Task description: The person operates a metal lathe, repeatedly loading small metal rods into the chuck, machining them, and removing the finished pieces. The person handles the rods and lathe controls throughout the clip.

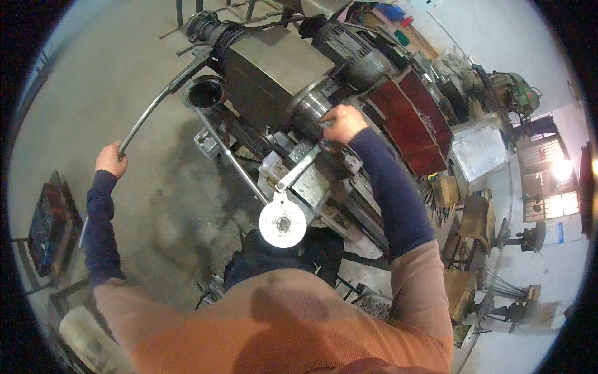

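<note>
My left hand (112, 160) is wrapped round the lower end of a long metal lever (151, 110), out to the left of a lathe-like machine. The lever slopes up to the far end of the machine's box-shaped headstock (280, 57). My right hand (344, 124) is closed at the front of the shiny round chuck (310, 108). Its fingertips are bent in against the chuck's face, and whatever they pinch, if anything, is hidden. Nearer to me, a crank handle (299, 168) and a pale round handwheel (274, 224) sit on the carriage, below my right hand.
A metal rod (233, 159) runs from a dark round cup (205, 93) toward the handwheel. Behind the chuck stand a motor (361, 62) and a dark red panel (411, 121). Bench grinders (514, 237) line the right wall. A dark tray (47, 227) stands at far left.
</note>
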{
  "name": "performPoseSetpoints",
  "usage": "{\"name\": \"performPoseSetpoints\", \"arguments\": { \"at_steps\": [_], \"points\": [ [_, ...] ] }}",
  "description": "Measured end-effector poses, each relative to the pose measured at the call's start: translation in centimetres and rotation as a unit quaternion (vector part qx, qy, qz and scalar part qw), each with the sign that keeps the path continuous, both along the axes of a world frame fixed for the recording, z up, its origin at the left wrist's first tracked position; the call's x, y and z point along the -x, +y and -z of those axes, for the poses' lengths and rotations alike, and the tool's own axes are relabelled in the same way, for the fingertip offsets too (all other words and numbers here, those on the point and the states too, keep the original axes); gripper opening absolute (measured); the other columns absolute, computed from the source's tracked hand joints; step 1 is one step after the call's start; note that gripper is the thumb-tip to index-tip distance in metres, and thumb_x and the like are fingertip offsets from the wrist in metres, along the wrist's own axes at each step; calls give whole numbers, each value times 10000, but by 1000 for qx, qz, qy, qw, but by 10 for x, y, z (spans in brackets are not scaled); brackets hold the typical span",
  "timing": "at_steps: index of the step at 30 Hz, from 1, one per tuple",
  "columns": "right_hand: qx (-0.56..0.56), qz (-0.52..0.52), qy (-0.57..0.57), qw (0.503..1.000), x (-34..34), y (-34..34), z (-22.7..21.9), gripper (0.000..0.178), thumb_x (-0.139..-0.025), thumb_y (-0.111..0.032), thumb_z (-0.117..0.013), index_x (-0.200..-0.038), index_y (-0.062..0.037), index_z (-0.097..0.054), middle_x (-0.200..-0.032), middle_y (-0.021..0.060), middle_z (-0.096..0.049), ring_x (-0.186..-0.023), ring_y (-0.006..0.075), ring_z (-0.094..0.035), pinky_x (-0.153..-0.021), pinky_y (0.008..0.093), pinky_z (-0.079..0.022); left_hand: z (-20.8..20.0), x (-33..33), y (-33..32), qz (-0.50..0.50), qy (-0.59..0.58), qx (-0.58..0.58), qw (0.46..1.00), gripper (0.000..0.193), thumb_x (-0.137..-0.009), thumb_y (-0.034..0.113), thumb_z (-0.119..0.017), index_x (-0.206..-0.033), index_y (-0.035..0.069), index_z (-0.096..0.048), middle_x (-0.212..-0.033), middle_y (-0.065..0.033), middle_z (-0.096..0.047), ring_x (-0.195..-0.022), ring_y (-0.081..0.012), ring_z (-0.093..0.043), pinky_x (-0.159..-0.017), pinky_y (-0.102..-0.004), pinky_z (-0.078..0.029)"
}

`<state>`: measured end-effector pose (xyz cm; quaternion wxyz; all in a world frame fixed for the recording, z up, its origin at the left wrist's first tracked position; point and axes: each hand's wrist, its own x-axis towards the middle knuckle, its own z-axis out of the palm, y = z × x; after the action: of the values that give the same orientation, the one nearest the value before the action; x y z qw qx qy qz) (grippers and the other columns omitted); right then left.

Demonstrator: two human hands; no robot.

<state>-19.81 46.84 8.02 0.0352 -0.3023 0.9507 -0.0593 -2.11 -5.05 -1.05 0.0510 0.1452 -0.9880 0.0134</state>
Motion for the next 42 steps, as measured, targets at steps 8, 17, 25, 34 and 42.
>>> {"name": "performPoseSetpoints", "arguments": {
  "at_steps": [8, 17, 25, 34, 42],
  "points": [
    [64, -9, -4, 998, -6, 1, -3, 307, -539, -151, -587, -813, -38, -668, -769, 163, -614, -722, 314, -592, -667, 367, -475, -36, 97, -114, -150, -61, 109, 981, 148, -738, 109, -555, -868, 95, -625, -929, -124, -621, -891, -300, -593, -744, -396, -486],
    [0, -28, 108, 994, -11, 5, 1, 296, -524, -182, -625, -798, -73, -656, -827, 55, -614, -946, 264, -511, -869, 405, -378, 37, 136, -63, 25, 298, -102, 949, 360, -743, 166, -560, -1099, 112, -580, -998, -106, -620, -973, -277, -570, -835, -379, -442],
    [164, 45, 204, 964, -132, 93, -23, 374, -508, -152, -635, -874, -73, -622, -987, 103, -572, -1030, 323, -483, -965, 486, -311, 187, 150, 131, 33, -52, -221, 973, 416, -679, 328, -644, -1013, 84, -606, -948, -154, -625, -903, -288, -599, -814, -409, -454],
    [120, 439, 180, 872, -306, 335, 53, 334, -564, -98, -599, -890, -52, -656, -920, 155, -626, -875, 305, -585, -809, 344, -446, 187, 168, 99, 14, -77, -52, 996, 198, -722, 232, -589, -893, 152, -648, -881, -87, -651, -831, -266, -623, -878, -501, -399],
    [-275, 680, -76, 675, -500, 610, 166, 383, -794, -331, -523, -1109, -115, -549, -925, 132, -640, -845, 275, -618, -747, 365, -491, 164, 136, 101, -61, 164, -686, 706, 379, -800, 172, -590, -1065, -85, -502, -713, -155, -618, -507, -183, -593, -454, -288, -485]
  ]
}}
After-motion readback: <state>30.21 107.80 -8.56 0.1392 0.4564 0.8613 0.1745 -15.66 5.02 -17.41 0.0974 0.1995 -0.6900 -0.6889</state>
